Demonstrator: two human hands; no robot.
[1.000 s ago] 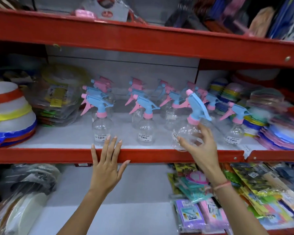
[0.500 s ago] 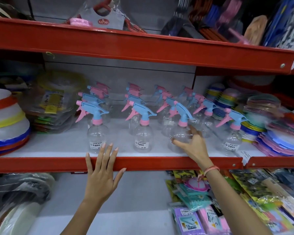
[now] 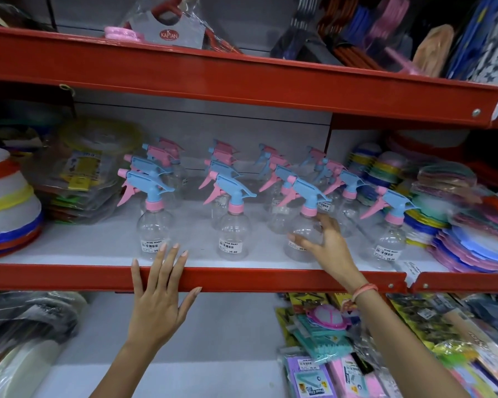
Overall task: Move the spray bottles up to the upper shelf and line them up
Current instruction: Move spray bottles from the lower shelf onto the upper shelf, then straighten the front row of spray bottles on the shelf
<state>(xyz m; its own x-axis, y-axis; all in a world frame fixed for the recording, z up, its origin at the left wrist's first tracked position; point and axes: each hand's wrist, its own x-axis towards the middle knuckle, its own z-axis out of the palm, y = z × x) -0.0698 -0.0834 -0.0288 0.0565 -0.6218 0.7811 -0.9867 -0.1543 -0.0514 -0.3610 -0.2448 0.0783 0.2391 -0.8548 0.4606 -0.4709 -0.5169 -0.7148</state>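
Several clear spray bottles with blue and pink trigger heads stand in rows on the white middle shelf [image 3: 69,251]. My right hand [image 3: 327,245] wraps around the front bottle of the third row [image 3: 305,225], which stands upright on the shelf. My left hand [image 3: 158,297] lies flat with fingers spread on the red front lip of that shelf [image 3: 242,278], below the front left bottle [image 3: 153,228]. Another front bottle [image 3: 232,231] stands between my hands, and one more [image 3: 391,239] to the right.
Stacked colourful plates [image 3: 477,239] crowd the shelf's right end; bowls [image 3: 6,208] and bagged goods [image 3: 81,173] fill the left. The red upper shelf [image 3: 242,79] holds packaged items. Packets [image 3: 328,354] lie on the lower shelf.
My right hand has brought the tilted bottle down and set it upright in the third row. My left hand stays on the shelf lip.
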